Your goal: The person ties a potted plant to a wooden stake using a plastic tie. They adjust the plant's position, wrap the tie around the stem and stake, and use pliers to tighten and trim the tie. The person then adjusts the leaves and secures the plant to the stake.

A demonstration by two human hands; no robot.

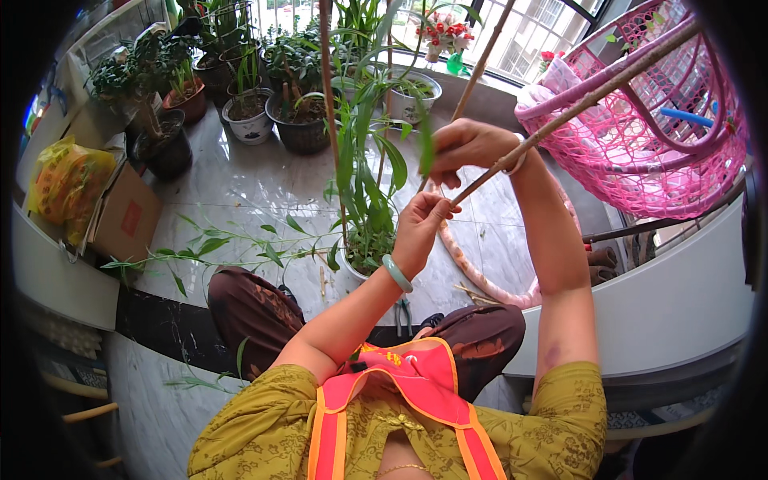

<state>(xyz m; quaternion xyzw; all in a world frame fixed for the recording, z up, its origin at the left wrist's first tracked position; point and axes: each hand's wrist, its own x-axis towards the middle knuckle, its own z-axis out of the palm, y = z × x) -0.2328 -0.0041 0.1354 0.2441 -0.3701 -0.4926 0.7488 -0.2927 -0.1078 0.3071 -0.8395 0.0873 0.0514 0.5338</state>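
Note:
My left hand point(423, 225), a jade-coloured bangle on its wrist, pinches the lower end of a long wooden stick point(543, 132) that slants up to the right. Just above it, my right hand point(471, 147) is bent inward with curled fingers beside a green leaf; whether it grips anything is unclear. Left of both hands stands a leafy green plant point(363, 174) in a white pot point(351, 270), with thin upright stakes around it. Long leafy stems point(240, 240) trail from the plant to the left, low over the floor.
Several potted plants stand by the window, including one in a white pot point(249, 123). A pink woven hanging chair point(636, 150) is at the right. Pliers point(403, 315) lie between my knees, near a padded ring point(465, 270). A cardboard box point(126, 213) and yellow bag point(69, 186) are left.

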